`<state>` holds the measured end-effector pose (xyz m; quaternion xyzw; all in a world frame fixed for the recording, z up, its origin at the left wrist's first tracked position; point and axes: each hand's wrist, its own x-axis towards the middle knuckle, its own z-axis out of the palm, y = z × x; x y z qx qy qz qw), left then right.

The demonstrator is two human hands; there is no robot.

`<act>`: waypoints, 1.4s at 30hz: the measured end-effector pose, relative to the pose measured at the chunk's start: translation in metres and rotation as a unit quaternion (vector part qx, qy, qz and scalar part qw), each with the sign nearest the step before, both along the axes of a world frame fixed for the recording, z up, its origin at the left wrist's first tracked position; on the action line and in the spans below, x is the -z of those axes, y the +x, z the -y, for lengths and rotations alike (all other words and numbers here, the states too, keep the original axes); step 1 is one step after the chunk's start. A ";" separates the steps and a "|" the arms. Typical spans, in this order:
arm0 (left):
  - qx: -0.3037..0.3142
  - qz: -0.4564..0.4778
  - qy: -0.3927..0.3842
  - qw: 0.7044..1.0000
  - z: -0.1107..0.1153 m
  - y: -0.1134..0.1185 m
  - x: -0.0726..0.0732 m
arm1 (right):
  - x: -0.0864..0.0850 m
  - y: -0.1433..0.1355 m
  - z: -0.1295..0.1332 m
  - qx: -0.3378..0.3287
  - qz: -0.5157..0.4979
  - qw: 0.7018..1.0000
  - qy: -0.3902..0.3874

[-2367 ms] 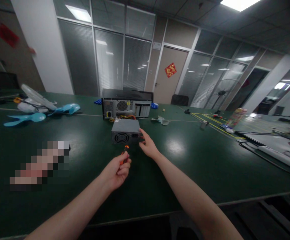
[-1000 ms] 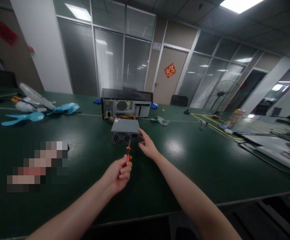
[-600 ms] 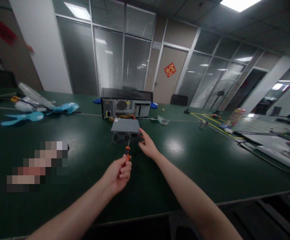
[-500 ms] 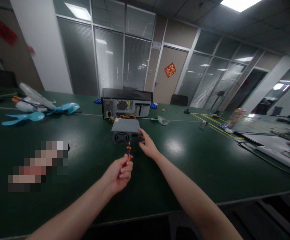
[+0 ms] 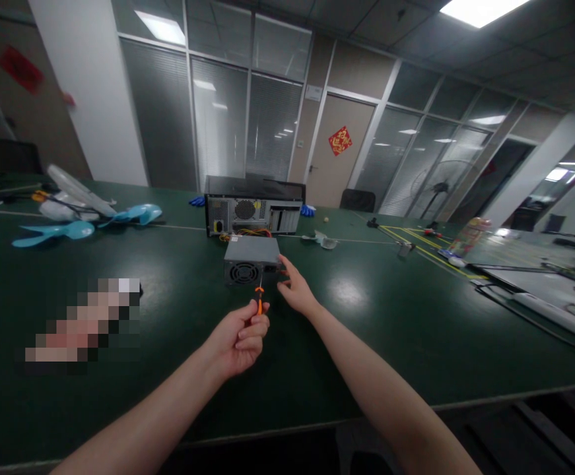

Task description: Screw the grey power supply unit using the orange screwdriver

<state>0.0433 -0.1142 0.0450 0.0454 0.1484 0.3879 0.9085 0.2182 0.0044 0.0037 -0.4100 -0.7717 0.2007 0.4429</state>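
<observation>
My left hand [image 5: 242, 336] is closed around an orange and black screwdriver [image 5: 260, 305]. Its thin shaft points away from me, the tip at the near face of a grey computer power supply [image 5: 252, 249]; whether it sits in a screw is too small to tell. A round fan grille shows on that face, left of a socket. At the box's right side is my right hand [image 5: 297, 289], thumb and fingers apart, fingertips against its edge. Coloured wires run behind the box toward a black computer case [image 5: 255, 204], its rear panel facing me.
Light blue fan blades [image 5: 54, 232] and a white fan part [image 5: 82, 191] lie at the left on the green table [image 5: 193, 409]. A pixelated patch covers something nearer. Blue gloves [image 5: 307, 210] flank the case. On the right are a bottle [image 5: 470, 236] and a white power strip [image 5: 539, 310].
The whole view has shifted slightly, so everything appears a little further right. Both hands keep their places at the power supply, and the screwdriver remains in my left hand.
</observation>
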 end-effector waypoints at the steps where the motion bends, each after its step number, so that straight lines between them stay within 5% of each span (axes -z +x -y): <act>1: -0.005 -0.002 0.000 1.000 0.000 0.000 -0.001 | 0.000 0.000 0.000 0.000 0.000 1.000 0.001; 15: -0.097 -0.199 0.008 0.975 -0.001 0.010 0.002 | 0.001 0.000 -0.001 0.001 0.001 1.000 0.000; 24: -0.052 -0.126 0.016 0.991 -0.005 0.004 0.000 | 0.001 0.000 -0.001 0.004 0.002 1.000 0.004; 32: -0.073 -0.220 0.064 0.971 -0.002 0.009 0.003 | 0.003 0.001 -0.002 0.000 0.003 1.000 0.005; 42: -0.049 -0.214 0.048 0.975 -0.001 0.008 0.001 | 0.003 0.001 -0.002 -0.005 0.003 1.000 0.010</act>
